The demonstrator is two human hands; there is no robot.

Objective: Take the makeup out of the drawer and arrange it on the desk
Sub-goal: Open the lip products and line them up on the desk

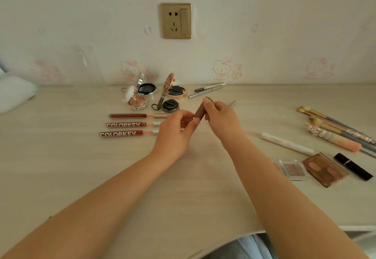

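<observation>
Holding a brown tube between them above the middle of the desk, both hands meet over the wood. The right hand has fingers and thumb curled round the tube's upper end, hiding much of it; the left hand pinches at its lower end, where something small and shiny shows between the fingertips, too hidden to name. The left hand also covers the cap ends of three lip gloss tubes lying in a row left of centre, two of them printed COLORKEY.

Toward the desk's back edge stand four open compacts: two show dark rounds inside, one a rosy pan, one a black disc. Their contents are too small to tell further. Two slim pencils lie just right of them.

Near the right edge lie several makeup brushes, cut off by the frame, a white tube, a black lipstick, a brown eyeshadow palette with two pans, and a clear small palette partly behind the right forearm. A wall socket sits above. At the left edge a white soft shape is blurred.
</observation>
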